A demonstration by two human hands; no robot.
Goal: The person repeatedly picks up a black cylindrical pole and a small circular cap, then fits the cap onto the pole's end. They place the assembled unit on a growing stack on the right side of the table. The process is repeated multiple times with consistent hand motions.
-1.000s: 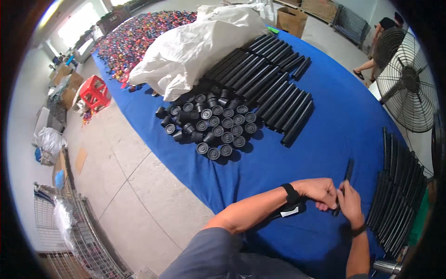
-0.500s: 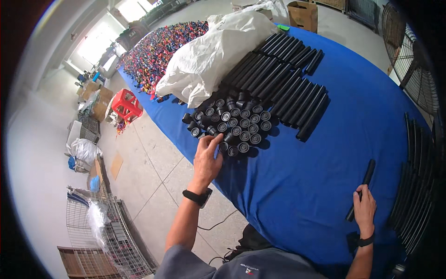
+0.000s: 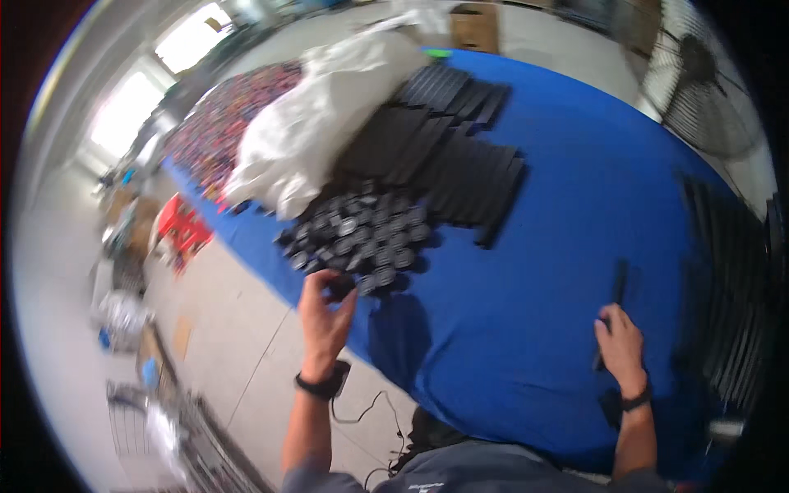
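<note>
Right hand (image 3: pixel 620 341): closed around a black tube (image 3: pixel 620 279) that sticks out past both sides of the fist, over the near right part of the table (image 3: pixel 575 205).
Left hand (image 3: pixel 327 316): thumb and fingers pinching a black cap (image 3: pixel 339 286) by the table's left edge; half a second ago they were reaching into the pile.
Cap pile (image 3: pixel 382 234): just beyond the left hand.
White sack (image 3: pixel 329 107): slumped toward the table's far left, contents hidden.
Cardboard box (image 3: pixel 475 31): past the far edge, inside unclear.
</note>
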